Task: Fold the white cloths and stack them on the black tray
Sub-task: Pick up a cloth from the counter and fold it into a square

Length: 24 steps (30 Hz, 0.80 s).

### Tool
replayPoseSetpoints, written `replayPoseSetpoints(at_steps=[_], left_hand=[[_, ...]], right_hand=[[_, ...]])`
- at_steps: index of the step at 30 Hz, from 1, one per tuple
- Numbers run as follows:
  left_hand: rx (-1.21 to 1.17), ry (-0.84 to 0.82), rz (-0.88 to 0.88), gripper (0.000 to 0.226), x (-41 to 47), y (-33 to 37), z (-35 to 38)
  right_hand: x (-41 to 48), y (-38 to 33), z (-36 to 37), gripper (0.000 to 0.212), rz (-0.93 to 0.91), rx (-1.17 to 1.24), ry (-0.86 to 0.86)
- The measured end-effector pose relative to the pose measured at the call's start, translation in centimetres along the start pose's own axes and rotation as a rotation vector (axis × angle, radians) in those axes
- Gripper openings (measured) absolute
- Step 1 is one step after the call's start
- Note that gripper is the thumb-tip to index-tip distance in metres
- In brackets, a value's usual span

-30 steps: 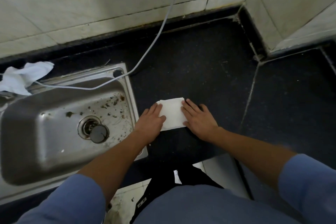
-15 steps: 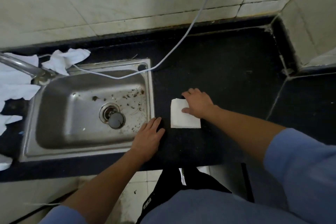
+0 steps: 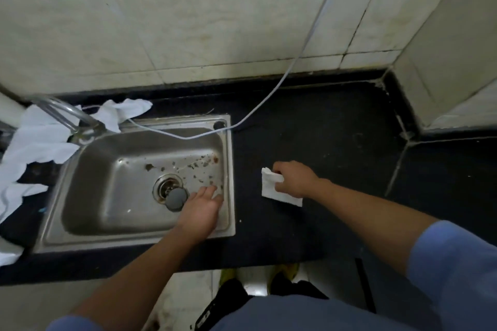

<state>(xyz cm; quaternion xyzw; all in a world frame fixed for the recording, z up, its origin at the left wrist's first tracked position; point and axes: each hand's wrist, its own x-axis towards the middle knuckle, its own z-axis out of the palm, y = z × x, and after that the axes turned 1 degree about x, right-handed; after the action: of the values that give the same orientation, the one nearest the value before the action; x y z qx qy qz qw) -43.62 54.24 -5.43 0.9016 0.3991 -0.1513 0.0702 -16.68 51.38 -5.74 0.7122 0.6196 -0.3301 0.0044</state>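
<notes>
A small folded white cloth lies on the black counter just right of the sink. My right hand grips it, fingers curled round its right edge and covering part of it. My left hand is held over the sink's right front corner, fingers straight and holding nothing. Several unfolded white cloths lie crumpled at the far left around the tap. No black tray is in view.
A steel sink with food bits and a grey plug takes the left half. A metal tap arches over its back left corner. A grey cable hangs from the wall to the sink rim. Tiled walls close in the back and right.
My left hand left the folded cloth and moved left over the sink. My right hand went from pressing the cloth flat to gripping its edge. The view swung left, showing more loose cloths.
</notes>
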Motion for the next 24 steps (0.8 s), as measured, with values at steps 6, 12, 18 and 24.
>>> replayPoseSetpoints(at_steps=[6, 12, 18, 24], left_hand=[[0.013, 0.115, 0.235, 0.029, 3.2, -1.7, -5.1], [0.097, 0.168, 0.463, 0.021, 4.4, -1.3, -9.5], [0.171, 0.223, 0.737, 0.023, 3.2, 5.7, -13.1], [0.223, 0.282, 1.022, 0.024, -2.9, 17.6, -13.9]], right_hand=[[-6.3, -0.7, -1.8, 0.022, 0.090, -0.070, 0.284], [-14.3, -3.4, -2.4, 0.032, 0.266, -0.109, 0.528], [-25.2, -4.7, -0.5, 0.031, 0.479, -0.101, 0.678], [-38.9, -4.3, 4.7, 0.031, 0.740, -0.083, 0.787]])
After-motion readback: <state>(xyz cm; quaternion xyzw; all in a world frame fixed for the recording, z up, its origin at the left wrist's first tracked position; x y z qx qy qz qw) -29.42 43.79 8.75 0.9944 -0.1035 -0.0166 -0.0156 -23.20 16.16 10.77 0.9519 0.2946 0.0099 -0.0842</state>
